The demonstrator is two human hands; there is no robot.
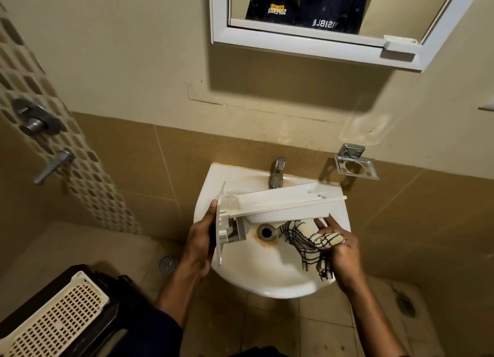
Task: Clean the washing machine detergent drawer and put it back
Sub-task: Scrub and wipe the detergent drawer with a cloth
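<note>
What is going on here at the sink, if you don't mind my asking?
A person holds a white detergent drawer over the sink. The left hand has its grip on the drawer's front panel, while the right hand presses a checked cloth against its underside. The tap shows no water running.

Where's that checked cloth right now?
The cloth is bunched in the right hand, over the right side of the sink, just under the drawer and beside the drain.
</note>
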